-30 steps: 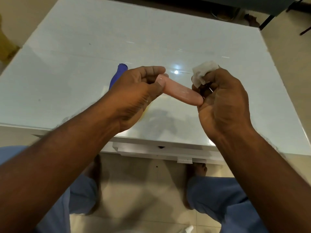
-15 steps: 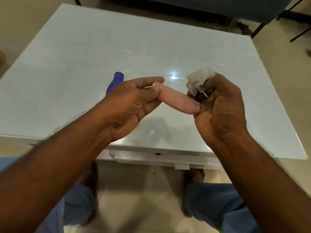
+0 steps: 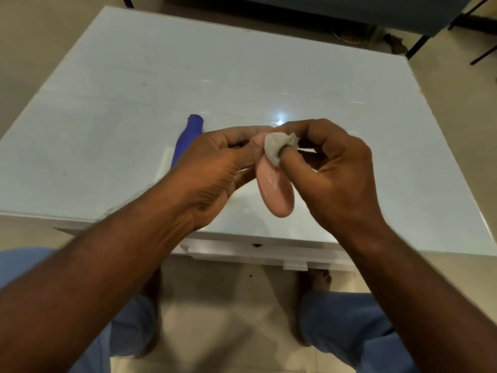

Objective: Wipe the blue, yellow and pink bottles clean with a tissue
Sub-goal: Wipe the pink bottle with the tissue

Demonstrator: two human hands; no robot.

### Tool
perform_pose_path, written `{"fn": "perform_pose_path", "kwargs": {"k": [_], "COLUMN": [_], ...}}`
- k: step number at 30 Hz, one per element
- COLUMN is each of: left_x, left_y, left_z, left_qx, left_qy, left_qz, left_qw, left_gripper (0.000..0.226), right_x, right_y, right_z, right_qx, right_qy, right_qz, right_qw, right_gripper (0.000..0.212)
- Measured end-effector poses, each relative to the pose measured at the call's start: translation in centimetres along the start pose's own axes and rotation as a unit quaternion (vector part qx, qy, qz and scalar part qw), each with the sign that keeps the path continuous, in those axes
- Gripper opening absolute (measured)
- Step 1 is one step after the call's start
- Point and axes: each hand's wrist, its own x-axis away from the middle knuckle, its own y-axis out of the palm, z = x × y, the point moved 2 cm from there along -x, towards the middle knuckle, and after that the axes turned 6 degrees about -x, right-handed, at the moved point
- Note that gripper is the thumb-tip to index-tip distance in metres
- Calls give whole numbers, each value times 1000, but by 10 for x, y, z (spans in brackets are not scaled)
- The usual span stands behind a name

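Observation:
My left hand [image 3: 215,170] grips the neck end of the pink bottle [image 3: 277,192], which hangs above the near part of the white table [image 3: 107,130] with its rounded base pointing towards me. My right hand [image 3: 333,179] pinches a crumpled white tissue [image 3: 277,146] and presses it against the bottle's upper part, close to my left fingers. The blue bottle [image 3: 188,135] lies on the table behind my left hand, its open neck pointing away; its lower part is hidden. The yellow bottle is not visible.
The table's near edge has a white drawer front [image 3: 255,251] below it. My knees in blue trousers and bare feet are on the tiled floor beneath. A dark chair [image 3: 349,12] stands beyond the far edge of the table.
The pink bottle has swung from lying across between my hands to pointing its base towards me. My right hand has left the base and brought the tissue onto the upper part.

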Motion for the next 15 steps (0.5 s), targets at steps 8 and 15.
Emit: {"fn": "perform_pose_path", "kwargs": {"k": [8, 15], "left_x": [-2, -7], "left_y": [-3, -12], "left_z": [1, 5], "left_qx": [52, 48], "left_qy": [14, 37], "left_qz": [68, 97], "left_qw": [996, 993], "left_gripper": [29, 31], "right_x": [1, 6], "right_y": [0, -2], "right_z": [-4, 2], "right_qx": [15, 92], "right_qy": [-63, -63], "right_qz": [-36, -98], "right_qw": [997, 989], "right_gripper": [11, 16]}}
